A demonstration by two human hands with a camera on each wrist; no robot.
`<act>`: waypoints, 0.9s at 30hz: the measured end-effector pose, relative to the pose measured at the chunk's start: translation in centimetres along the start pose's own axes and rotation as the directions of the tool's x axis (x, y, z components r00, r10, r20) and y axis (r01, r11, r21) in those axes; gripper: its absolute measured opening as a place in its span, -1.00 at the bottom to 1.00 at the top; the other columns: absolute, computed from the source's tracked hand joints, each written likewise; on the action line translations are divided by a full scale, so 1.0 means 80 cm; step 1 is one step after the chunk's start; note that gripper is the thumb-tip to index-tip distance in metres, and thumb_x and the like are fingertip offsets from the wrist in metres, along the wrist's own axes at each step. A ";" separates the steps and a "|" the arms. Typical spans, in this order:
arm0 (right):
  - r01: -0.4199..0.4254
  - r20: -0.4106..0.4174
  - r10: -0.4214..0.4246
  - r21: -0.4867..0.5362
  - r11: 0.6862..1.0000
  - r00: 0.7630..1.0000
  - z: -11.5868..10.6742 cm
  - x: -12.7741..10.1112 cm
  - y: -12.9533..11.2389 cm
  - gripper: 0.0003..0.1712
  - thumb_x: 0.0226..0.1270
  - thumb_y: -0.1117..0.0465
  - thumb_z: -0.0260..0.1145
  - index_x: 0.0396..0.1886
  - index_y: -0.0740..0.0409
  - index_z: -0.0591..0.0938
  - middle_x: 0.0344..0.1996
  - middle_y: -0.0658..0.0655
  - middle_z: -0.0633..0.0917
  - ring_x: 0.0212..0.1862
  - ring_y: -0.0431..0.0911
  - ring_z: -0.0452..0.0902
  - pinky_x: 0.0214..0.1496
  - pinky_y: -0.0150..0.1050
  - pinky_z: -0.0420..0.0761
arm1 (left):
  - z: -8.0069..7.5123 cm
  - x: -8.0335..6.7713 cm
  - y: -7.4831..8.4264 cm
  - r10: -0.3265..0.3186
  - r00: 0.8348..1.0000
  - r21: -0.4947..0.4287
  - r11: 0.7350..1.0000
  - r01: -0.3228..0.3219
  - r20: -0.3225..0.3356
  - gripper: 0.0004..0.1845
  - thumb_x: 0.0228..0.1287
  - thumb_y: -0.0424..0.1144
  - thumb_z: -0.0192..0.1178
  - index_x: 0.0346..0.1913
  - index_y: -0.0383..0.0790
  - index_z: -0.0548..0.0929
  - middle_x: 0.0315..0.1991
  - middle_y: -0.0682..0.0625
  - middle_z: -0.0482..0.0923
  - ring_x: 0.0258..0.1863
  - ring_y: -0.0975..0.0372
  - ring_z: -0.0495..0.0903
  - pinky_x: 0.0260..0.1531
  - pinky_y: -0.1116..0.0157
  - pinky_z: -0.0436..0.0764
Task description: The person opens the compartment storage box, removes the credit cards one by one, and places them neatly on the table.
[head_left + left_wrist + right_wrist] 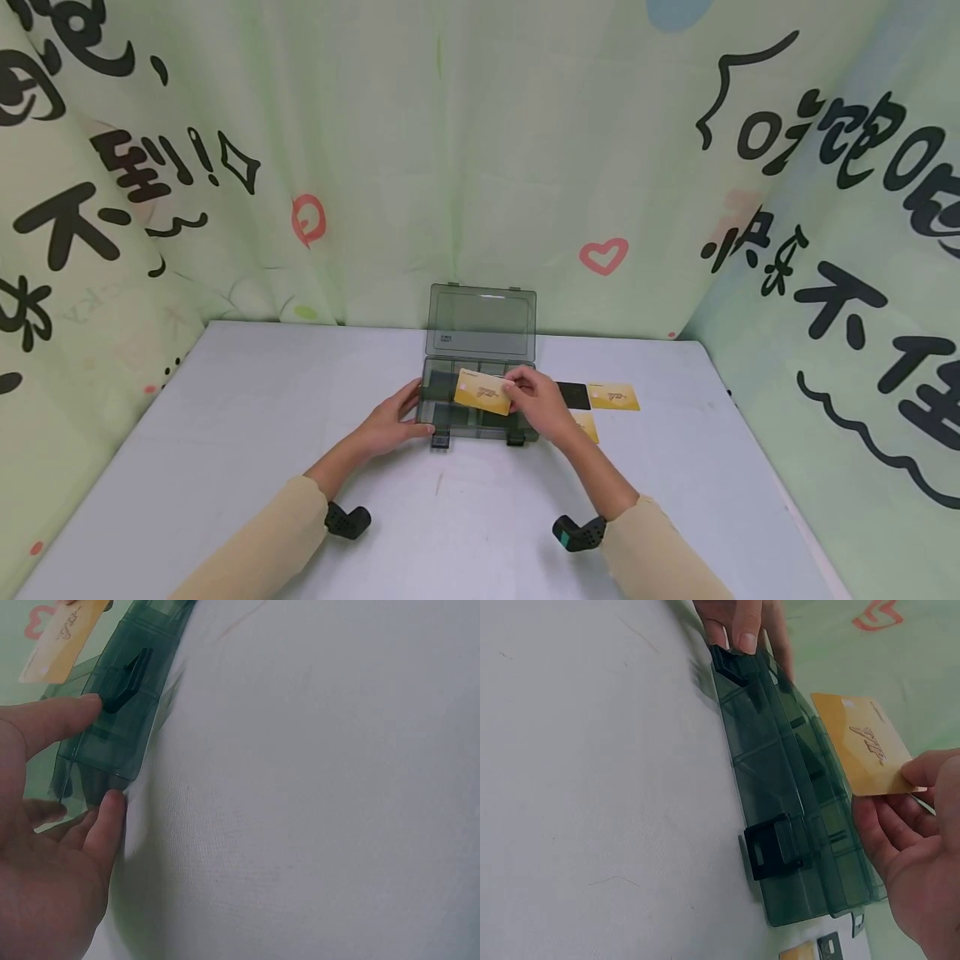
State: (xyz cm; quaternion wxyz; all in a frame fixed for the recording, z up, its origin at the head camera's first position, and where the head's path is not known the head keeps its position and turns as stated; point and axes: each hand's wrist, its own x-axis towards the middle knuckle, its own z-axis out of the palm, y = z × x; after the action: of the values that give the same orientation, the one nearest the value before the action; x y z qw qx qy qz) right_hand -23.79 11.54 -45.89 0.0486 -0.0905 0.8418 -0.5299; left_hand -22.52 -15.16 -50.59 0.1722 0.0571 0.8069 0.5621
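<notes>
Fingers [516, 385] of right hand [542, 407] pinch gold card [482, 392] | card's long axis along open box [480, 417], just above its compartments | left hand [390, 425] steadies box's left end, fingers straight

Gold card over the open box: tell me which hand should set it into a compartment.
Right. The right hand already pinches the gold card above the organizer box, while the left hand holds the box's left end, probably steadying it.
</notes>
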 end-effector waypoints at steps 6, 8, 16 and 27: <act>-0.013 -0.037 0.012 -0.019 1.000 0.999 -0.008 -0.002 0.006 -0.83 0.41 0.29 0.13 -0.10 0.22 0.59 -0.18 0.20 0.64 -0.22 -0.11 0.55 -0.21 -0.25 0.66 | 0.000 0.001 -0.001 0.006 1.000 0.005 1.000 -0.006 -0.003 0.01 0.16 -0.27 0.37 0.56 -0.05 -0.05 0.55 -0.08 0.03 0.52 0.06 0.09 0.41 0.09 0.38; -0.015 -0.042 0.015 -0.007 1.000 0.999 -0.011 -0.003 0.008 -0.82 0.39 0.31 0.13 -0.10 0.23 0.58 -0.18 0.21 0.63 -0.22 -0.09 0.55 -0.21 -0.20 0.67 | -0.001 0.001 -0.001 0.014 1.000 0.011 1.000 -0.014 -0.002 0.01 0.16 -0.26 0.37 0.56 -0.06 -0.05 0.55 -0.10 0.03 0.52 0.05 0.08 0.40 0.08 0.38; -0.043 -0.046 0.042 -0.013 0.999 0.998 -0.023 -0.009 0.010 -0.82 0.40 0.31 0.14 -0.07 0.23 0.57 -0.18 0.21 0.61 -0.21 -0.08 0.54 -0.19 -0.17 0.68 | -0.002 0.000 -0.001 0.021 1.000 0.000 1.000 -0.021 0.009 0.00 0.17 -0.25 0.36 0.56 -0.08 -0.06 0.55 -0.12 0.00 0.52 0.02 0.07 0.41 0.05 0.37; -0.100 -0.074 0.099 -0.012 0.995 0.992 -0.041 -0.014 0.021 -0.77 0.46 0.28 0.14 0.03 0.21 0.57 -0.10 0.23 0.61 -0.14 -0.04 0.56 -0.02 -0.09 0.72 | -0.001 0.001 -0.001 0.026 0.999 -0.006 1.000 -0.025 0.020 -0.01 0.19 -0.25 0.35 0.56 -0.07 -0.06 0.55 -0.11 -0.01 0.53 0.03 0.06 0.42 0.06 0.36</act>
State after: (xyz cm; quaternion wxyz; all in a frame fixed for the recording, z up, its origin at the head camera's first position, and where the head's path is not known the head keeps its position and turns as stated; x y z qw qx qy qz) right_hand -23.44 15.35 -46.00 0.0431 -0.0294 0.8506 -0.5232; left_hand -22.63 -15.25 -50.67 0.1731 0.0724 0.8028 0.5660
